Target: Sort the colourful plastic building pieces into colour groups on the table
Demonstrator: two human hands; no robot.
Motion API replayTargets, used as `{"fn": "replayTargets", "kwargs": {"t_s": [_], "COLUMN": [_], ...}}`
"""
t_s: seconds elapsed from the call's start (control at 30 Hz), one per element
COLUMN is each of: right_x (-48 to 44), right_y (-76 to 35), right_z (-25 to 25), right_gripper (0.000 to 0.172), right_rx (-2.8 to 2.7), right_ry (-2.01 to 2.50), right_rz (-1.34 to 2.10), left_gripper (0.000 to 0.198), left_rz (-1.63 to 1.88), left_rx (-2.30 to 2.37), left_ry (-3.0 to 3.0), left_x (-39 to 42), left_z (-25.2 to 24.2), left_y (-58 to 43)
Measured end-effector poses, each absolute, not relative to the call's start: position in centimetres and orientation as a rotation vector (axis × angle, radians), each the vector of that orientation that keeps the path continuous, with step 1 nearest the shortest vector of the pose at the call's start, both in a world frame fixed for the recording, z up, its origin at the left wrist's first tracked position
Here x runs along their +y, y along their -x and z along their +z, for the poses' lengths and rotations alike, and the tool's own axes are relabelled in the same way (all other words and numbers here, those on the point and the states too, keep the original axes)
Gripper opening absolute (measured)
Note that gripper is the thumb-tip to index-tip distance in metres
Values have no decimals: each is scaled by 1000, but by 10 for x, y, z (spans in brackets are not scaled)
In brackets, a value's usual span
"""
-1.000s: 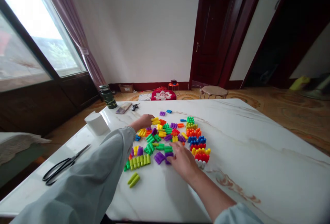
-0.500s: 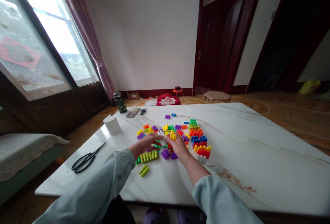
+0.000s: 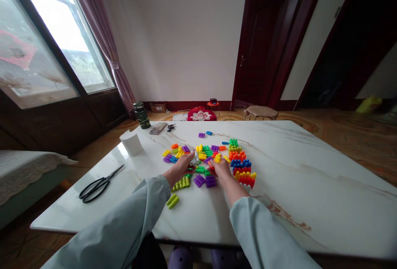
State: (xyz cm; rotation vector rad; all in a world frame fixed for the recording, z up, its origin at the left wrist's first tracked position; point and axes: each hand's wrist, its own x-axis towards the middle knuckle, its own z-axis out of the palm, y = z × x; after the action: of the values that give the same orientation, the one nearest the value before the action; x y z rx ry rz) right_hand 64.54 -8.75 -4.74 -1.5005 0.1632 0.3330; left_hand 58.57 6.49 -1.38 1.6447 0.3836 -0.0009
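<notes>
Left hand (image 3: pixel 180 167) fingers touch white block (image 3: pixel 195 160), grip unclear. Right hand (image 3: pixel 222 170) fingers hidden by its own back near yellow block (image 3: pixel 217 158), cannot tell.

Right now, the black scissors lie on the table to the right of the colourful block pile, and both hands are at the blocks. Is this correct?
No. The head view shows the black scissors on the table to the left of the colourful block pile, not the right. The left hand and right hand are both at the blocks.
</notes>
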Motion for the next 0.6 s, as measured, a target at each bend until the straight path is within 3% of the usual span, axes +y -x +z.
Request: {"fn": "replayTargets", "kwargs": {"t_s": [0.2,0.37,0.6], "right_x": [-81,-88,-88], "right_y": [-644,-640,-631], "right_z": [-49,-44,-25], "right_gripper": [51,28,46], "right_rx": [-14,-191,-219], "right_ry": [1633,1847,1616], "right_rz": [264,178,145], "left_gripper": [47,49,47], "left_rz": [-99,-128,-83], "left_rx": [287,242,130], "left_ry": [-1465,-1486,-1662], "left_x": [57,60,50], "left_z": [-15,-17,-11], "left_y": [-582,-580,-580]}}
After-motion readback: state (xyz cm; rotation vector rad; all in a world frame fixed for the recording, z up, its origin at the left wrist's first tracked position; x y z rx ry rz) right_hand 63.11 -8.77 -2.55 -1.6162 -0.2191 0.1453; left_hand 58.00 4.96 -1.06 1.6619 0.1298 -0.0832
